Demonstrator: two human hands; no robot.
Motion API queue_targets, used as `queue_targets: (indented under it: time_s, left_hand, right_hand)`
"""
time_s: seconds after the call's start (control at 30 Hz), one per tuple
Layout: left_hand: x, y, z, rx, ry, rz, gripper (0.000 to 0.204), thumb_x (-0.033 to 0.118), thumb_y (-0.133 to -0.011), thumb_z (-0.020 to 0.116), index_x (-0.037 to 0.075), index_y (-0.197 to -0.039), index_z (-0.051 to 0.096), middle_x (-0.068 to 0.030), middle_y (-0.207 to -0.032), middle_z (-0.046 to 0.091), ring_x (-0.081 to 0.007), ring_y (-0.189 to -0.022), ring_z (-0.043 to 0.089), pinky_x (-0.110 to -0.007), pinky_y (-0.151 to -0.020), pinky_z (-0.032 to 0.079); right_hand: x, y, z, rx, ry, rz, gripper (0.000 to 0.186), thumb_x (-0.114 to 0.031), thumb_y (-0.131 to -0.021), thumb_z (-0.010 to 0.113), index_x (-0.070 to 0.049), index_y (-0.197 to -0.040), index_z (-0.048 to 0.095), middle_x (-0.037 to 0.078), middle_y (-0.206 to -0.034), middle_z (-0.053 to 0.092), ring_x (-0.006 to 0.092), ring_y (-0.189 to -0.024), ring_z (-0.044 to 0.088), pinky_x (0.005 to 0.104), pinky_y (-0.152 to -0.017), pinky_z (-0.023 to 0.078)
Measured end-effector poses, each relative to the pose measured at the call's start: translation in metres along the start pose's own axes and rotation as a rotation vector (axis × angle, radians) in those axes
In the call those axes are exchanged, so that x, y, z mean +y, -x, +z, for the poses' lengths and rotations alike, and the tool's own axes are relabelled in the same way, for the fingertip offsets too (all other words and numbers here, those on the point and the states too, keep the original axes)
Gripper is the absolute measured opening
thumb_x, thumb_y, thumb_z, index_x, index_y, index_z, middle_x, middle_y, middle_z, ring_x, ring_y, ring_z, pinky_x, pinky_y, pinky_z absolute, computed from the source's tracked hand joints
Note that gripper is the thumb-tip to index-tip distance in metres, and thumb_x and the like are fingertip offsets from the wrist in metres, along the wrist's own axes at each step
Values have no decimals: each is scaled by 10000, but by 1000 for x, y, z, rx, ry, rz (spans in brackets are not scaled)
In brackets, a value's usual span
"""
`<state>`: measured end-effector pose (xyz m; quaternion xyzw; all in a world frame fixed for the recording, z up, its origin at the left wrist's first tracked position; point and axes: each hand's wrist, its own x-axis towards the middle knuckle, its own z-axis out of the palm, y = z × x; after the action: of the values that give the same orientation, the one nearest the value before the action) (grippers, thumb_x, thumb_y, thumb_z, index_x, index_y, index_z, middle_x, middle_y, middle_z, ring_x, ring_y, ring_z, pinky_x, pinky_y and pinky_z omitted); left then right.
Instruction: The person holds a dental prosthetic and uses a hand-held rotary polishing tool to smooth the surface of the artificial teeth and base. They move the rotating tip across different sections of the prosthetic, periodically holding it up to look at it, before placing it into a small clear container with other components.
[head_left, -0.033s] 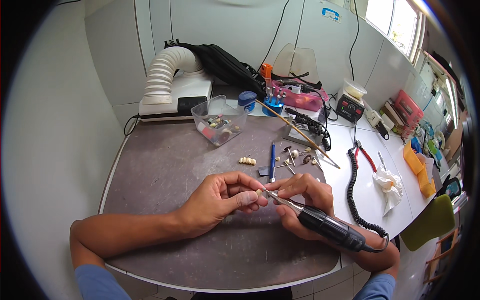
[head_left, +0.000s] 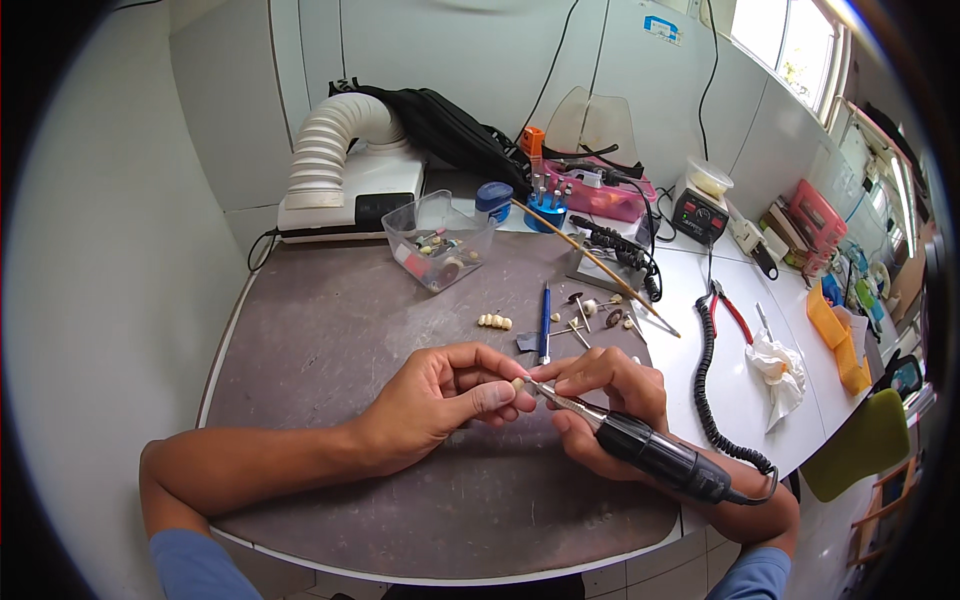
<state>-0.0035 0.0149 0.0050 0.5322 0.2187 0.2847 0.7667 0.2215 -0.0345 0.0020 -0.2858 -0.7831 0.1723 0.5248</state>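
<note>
On the desk [head_left: 310, 330], a clear tub [head_left: 474, 264] held assorted bits [head_left: 437, 244], and, virtually unmoved since a moment earlier, the left hand [head_left: 437, 400] pinched a small ivory piece [head_left: 518, 384] beside the black handpiece [head_left: 660, 457] grasped by the right hand [head_left: 625, 388].

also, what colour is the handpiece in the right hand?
The handpiece has a black body and silver front; best seen in the head view.
</note>
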Motion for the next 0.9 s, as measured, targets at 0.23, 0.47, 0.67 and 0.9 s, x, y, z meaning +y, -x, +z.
queue_targets:
  time_s: [0.23, 0.47, 0.67, 0.9]
  left_hand:
    - [0, 0, 0, -9, -34, -10, 191, 94, -977, 604, 10, -1149, 600, -103, -1019, 708, -114, -908, 668, -247, -823, 542]
    - [0, -1, 0, 1, -30, -20, 184, 89, -976, 604, 11, -1143, 598, -100, -1013, 707, -116, -909, 668, -251, -824, 544]
    - [0, -1, 2, 51, 2, 11, 169, 73, -953, 634, 26, -1103, 573, -84, -1028, 685, -110, -930, 644, -246, -829, 525]
    - [-6, -2, -2, 54, -35, 87, 194, 41, -912, 680, 39, -1073, 574, -20, -985, 617, -87, -919, 599, -241, -825, 505]
  right_hand:
    - [-4, -3, -2, -80, 56, -50, 242, -52, -771, 729, 12, -939, 567, 134, -848, 653, 346, -916, 723, 391, -773, 590]
    - [-2, -5, -1, -64, 92, -79, 245, -37, -757, 732, 6, -935, 570, 129, -844, 655, 350, -912, 723, 387, -751, 592]
    - [2, 0, -1, -1, 57, -41, 237, -46, -766, 732, 17, -927, 570, 143, -821, 652, 345, -909, 724, 408, -781, 594]
    - [-11, -3, 6, -35, 76, -123, 215, -8, -707, 758, 15, -865, 614, 145, -809, 672, 319, -898, 733, 363, -746, 595]
